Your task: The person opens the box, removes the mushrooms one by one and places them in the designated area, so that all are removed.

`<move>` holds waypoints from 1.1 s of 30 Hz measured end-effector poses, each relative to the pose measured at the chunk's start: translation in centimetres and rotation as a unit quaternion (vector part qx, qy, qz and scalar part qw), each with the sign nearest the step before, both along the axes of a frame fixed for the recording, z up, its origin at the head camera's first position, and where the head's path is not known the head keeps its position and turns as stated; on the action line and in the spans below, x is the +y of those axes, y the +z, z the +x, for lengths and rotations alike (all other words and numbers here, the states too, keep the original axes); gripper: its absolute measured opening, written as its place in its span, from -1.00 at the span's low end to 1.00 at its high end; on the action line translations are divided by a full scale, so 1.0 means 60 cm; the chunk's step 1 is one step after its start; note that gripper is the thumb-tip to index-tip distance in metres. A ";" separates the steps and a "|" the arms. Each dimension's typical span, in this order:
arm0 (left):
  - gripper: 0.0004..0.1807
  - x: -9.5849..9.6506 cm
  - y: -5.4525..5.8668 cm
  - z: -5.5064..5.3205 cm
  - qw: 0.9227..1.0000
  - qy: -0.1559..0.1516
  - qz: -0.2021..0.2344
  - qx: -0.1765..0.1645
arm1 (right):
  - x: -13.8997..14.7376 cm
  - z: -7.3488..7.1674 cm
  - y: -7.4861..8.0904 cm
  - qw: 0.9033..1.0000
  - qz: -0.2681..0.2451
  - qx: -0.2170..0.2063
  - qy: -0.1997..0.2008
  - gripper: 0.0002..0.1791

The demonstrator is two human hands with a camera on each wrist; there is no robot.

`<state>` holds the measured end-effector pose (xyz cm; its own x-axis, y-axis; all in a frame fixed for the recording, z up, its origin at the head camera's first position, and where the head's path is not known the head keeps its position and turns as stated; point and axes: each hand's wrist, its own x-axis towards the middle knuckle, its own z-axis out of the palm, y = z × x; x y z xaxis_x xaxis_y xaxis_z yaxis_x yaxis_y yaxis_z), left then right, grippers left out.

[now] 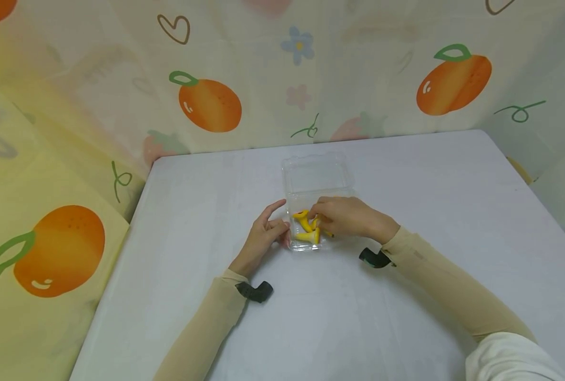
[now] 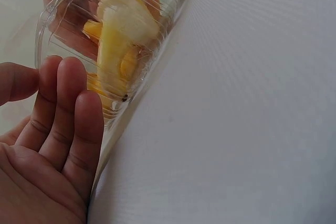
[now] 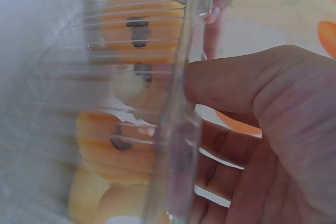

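Several flared pieces [image 1: 312, 236] in ribbed plastic [image 1: 303, 201]

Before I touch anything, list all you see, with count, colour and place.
Plastic box: one, clear, on the table, lid open toward the far side
Yellow pieces: at least three, some hidden, in the box
Table: one, whitish, under the box
Printed backdrop: cream with orange fruits, behind the table
Black wrist devices: two, one at each wrist
Beige sleeves: two, on the forearms
White sleeve: one, lower right
Left hand: one, at the box's left side
Right hand: one, at the yellow pieces
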<state>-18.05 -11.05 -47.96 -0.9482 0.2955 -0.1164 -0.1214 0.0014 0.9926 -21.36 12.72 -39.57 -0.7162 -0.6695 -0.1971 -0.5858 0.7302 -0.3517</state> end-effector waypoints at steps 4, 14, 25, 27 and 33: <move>-0.29 0.000 0.000 0.000 1.000 0.001 0.002 0.001 | 0.001 0.001 0.001 1.000 -0.014 0.012 0.004 -0.79; -0.29 0.000 0.001 0.003 1.000 -0.003 0.009 0.001 | 0.003 -0.002 -0.002 0.998 -0.069 0.004 0.013 -0.80; -0.29 0.000 0.000 0.002 1.000 -0.005 0.011 0.003 | 0.004 -0.001 -0.008 0.993 -0.118 -0.031 0.008 -0.80; -0.29 0.000 -0.001 0.002 1.000 -0.005 0.011 0.003 | 0.004 -0.001 -0.008 0.992 -0.120 -0.031 0.008 -0.80; -0.29 -0.001 -0.003 0.001 1.000 -0.005 0.009 -0.001 | 0.008 -0.002 -0.007 0.991 -0.129 -0.039 -0.001 -0.81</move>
<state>-18.01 -11.10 -48.13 -0.9452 0.3064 -0.1126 -0.1231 -0.0152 0.9923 -21.48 13.23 -39.99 -0.7064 -0.7039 -0.0739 -0.5490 0.6109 -0.5705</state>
